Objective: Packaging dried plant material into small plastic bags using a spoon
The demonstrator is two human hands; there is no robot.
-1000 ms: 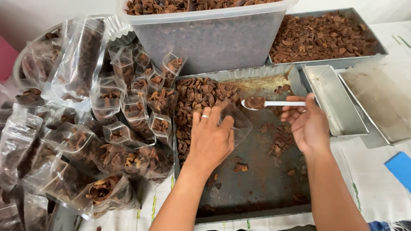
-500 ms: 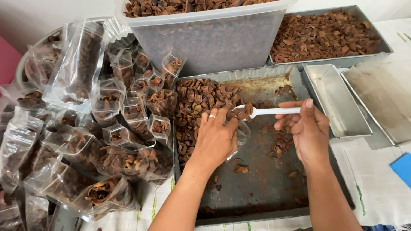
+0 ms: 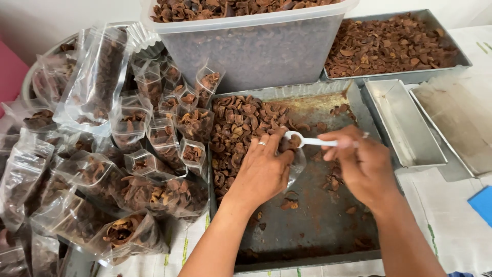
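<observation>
1. Spoon (image 3: 312, 140): a white plastic one is pinched by its handle between the fingers of the right hand (image 3: 361, 166); its bowl is tipped at the mouth of a small clear bag (image 3: 296, 163).
2. The bag is gripped by the left hand (image 3: 262, 172), with fingers curled shut around its top, just above the dark tray (image 3: 318, 225). A ring is worn on one finger of that hand.
3. Brown dried pieces (image 3: 241, 128) are heaped in the tray's far left part, touching the left hand's fingertips; a few loose bits are scattered over the rest of the tray.
4. Filled bags (image 3: 154, 154) are piled to the left of the tray, some upright, some lying flat.
5. A large translucent tub (image 3: 251, 46) full of the same pieces is set behind the tray.
6. A grey pan (image 3: 394, 43) holding more pieces is seen at the far right, beside the tub.
7. An empty loaf tin (image 3: 405, 123) is placed just right of the tray, near the right hand.
8. A white cloth (image 3: 451, 225) is spread over the bench under everything.
</observation>
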